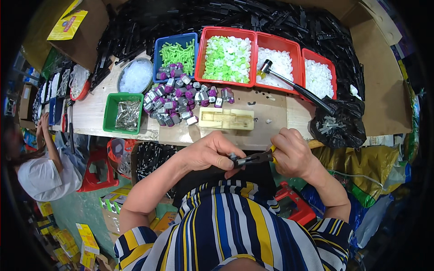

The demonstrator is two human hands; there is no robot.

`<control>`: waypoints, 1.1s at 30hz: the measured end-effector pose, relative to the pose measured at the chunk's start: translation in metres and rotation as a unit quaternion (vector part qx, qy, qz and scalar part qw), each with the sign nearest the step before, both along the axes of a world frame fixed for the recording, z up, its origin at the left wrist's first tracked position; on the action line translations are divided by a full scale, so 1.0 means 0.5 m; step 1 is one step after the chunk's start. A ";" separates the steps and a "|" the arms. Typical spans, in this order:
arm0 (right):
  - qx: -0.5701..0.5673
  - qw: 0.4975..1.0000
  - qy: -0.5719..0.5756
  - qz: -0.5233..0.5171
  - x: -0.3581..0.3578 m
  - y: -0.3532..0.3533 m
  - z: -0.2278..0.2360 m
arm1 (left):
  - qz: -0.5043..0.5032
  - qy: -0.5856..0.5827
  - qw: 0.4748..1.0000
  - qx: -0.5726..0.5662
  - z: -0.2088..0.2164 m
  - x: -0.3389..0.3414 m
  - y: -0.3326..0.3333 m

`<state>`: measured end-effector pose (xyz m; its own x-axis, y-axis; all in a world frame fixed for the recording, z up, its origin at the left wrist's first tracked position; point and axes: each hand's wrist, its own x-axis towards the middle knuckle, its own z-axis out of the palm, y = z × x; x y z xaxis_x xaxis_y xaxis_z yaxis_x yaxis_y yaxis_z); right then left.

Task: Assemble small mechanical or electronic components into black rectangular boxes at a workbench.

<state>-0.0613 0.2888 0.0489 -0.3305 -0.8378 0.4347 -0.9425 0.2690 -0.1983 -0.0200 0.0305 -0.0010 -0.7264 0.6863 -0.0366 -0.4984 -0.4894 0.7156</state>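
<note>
My left hand (212,151) pinches a small dark part (234,158) between thumb and fingers, just off the front edge of the table. My right hand (294,152) is closed round the yellow handles of a pair of pliers (258,158). Their dark jaws point left and meet the small part at my left fingertips. Exactly what the jaws grip is too small to make out. Beyond my hands, a cream block with a recess (226,119) lies on the table. A heap of grey and purple pieces (174,101) sits left of the block.
Red bins (253,82) of white and green pieces line the back. A hammer (294,84) lies across them. Left are a blue bin (156,49), a green bin (106,118) of metal pins and a bowl (120,81). A black bag (343,131) stands right. Another person (45,174) sits far left.
</note>
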 end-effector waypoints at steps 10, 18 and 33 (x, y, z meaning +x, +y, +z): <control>0.010 0.994 -0.039 -0.098 -0.003 -0.040 0.022 | 0.222 0.230 0.920 -0.225 0.047 0.007 -0.019; 0.096 0.982 -0.042 -0.157 0.018 -0.061 0.011 | 0.310 0.359 0.807 -0.353 0.058 0.021 -0.025; 0.053 0.989 -0.086 -0.111 0.009 -0.064 -0.006 | 0.320 0.373 0.775 -0.398 0.068 0.035 -0.017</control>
<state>-0.0568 0.2567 0.0458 -0.5733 -0.7740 0.2688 -0.8123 0.4939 -0.3102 -0.0027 0.0219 0.0329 -0.9314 0.1533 0.3301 0.3613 0.2795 0.8896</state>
